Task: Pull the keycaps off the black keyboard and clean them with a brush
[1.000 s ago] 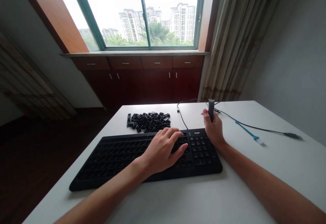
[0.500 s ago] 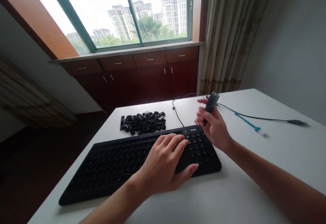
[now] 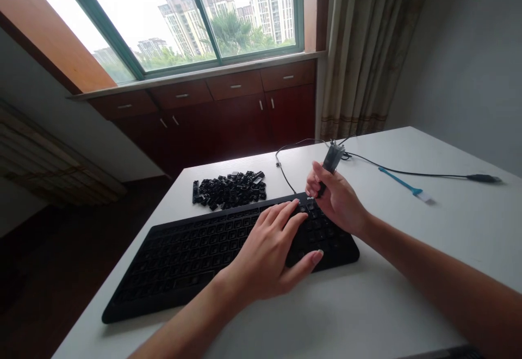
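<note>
Left hand [image 3: 263,255] splays on keyboard [image 3: 175,261]; right hand [image 3: 338,201] pinches dark tool [image 3: 332,159].

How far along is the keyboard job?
Done: a heap of loose black keycaps sits on the white table behind the black keyboard. In hand: the right hand grips a small dark tool; the left hand is spread on the keyboard. Left: number-pad keys look seated; main block too dark to tell.

Left hand [image 3: 263,258] spread, right hand [image 3: 338,204] pinched
</note>
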Tool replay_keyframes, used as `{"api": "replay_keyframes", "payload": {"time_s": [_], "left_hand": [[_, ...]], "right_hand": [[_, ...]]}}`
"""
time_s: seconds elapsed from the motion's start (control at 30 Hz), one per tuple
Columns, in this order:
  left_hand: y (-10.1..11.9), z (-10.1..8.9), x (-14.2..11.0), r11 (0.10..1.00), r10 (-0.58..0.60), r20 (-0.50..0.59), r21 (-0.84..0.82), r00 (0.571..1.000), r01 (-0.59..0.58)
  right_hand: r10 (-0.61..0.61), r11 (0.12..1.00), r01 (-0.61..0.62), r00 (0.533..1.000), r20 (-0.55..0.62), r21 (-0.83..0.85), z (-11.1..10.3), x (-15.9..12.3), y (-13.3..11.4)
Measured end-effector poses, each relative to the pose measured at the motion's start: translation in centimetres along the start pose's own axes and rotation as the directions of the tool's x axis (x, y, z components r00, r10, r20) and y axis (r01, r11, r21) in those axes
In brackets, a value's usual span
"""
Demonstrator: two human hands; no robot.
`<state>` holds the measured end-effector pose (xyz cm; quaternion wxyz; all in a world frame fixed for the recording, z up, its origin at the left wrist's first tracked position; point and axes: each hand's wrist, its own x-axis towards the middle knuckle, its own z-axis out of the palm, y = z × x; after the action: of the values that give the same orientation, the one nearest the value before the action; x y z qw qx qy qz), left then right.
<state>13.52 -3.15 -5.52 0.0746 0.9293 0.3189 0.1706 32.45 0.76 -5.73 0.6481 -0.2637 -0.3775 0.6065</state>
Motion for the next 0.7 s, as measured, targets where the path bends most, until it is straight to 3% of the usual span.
{"api": "replay_keyframes", "payload": {"time_s": [0.27, 0.4, 0.7], "left_hand": [[0.0, 0.2, 0.2, 1.0, 0.008, -0.006, -0.017, 1.0, -0.008], [0.0, 0.2, 0.2, 1.0, 0.001, -0.015, -0.021, 1.0, -0.002], [0.1, 0.3, 0.2, 0.999, -0.011, -0.055, -0.051, 0.998, 0.008]], "right_hand": [[-0.044, 0.978, 0.045, 0.999, 0.01, -0.201, 0.3, -0.3, 0.7], [-0.07, 0.978, 0.065, 0.997, -0.018, -0.2, 0.5, 0.3, 1.1], [0.108, 0.983, -0.079, 0.98, 0.17, -0.168, 1.4, 2.9, 2.4]]}}
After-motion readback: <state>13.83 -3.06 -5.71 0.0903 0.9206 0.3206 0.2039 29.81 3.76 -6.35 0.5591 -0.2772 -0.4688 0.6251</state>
